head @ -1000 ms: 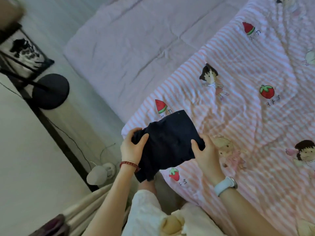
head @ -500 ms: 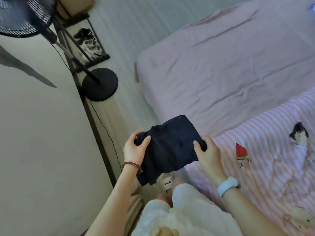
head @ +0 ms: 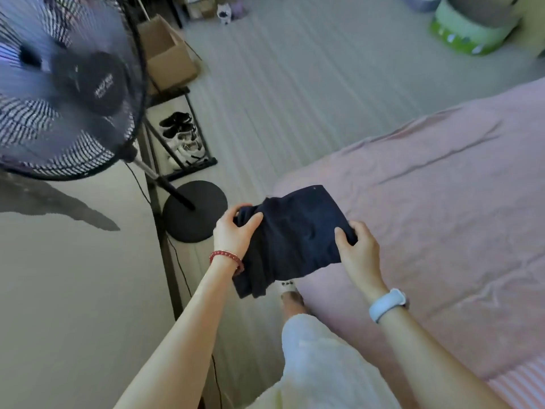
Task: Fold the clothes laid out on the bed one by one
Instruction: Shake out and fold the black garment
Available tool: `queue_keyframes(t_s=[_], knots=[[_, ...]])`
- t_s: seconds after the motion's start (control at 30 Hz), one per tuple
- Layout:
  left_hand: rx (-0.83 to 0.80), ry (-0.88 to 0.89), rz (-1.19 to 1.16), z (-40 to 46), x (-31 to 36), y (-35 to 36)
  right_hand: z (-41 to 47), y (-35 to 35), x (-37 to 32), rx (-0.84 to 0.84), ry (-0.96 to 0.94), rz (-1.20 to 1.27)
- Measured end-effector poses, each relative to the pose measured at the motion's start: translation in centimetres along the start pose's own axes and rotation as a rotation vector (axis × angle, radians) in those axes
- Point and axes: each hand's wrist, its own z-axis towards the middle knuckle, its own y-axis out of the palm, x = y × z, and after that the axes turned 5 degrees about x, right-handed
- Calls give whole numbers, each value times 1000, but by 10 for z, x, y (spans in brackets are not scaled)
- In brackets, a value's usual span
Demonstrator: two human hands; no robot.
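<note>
A folded dark navy garment (head: pixel 295 234) is held in the air over the bed's left corner. My left hand (head: pixel 236 231), with a red bracelet on the wrist, grips its left edge, thumb on top. My right hand (head: pixel 358 249), with a white watch on the wrist, grips its right edge, thumb on the cloth. The garment's lower left end hangs down below my left wrist. The bed (head: pixel 442 208) with a plain pink sheet lies to the right. No other clothes show on the sheet in view.
A standing fan (head: pixel 67 84) spins at the upper left, its round black base (head: pixel 193 211) on the floor beside the bed corner. Behind it stand a shoe rack (head: pixel 181 143) and a cardboard box (head: pixel 168 54). A striped quilt edge (head: pixel 519 382) shows at bottom right.
The view has swung left, away from the striped cartoon quilt toward the fan and the floor. Both hands keep the same hold on the navy garment, carried along to the bed's left corner.
</note>
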Motion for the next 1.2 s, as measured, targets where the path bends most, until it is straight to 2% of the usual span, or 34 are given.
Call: queue_keyframes(t_s=[0.17, 0.37, 0.67, 0.77, 1.0, 1.2], knots=[[-91, -2, 18, 138, 67, 28, 119, 41, -54, 92, 13, 24], [-256, 65, 6, 262, 138, 70, 220, 62, -100, 229, 76, 26], [-564, 290, 23, 454, 273, 162, 386, 95, -165, 606, 182, 92], [-639, 337, 24, 506, 312, 183, 431, 106, -184, 683, 213, 104], [-793, 382, 48, 574, 380, 268, 521, 92, -203, 845, 280, 65], [-939, 443, 64, 586, 450, 395, 609, 20, -184, 978, 315, 98]])
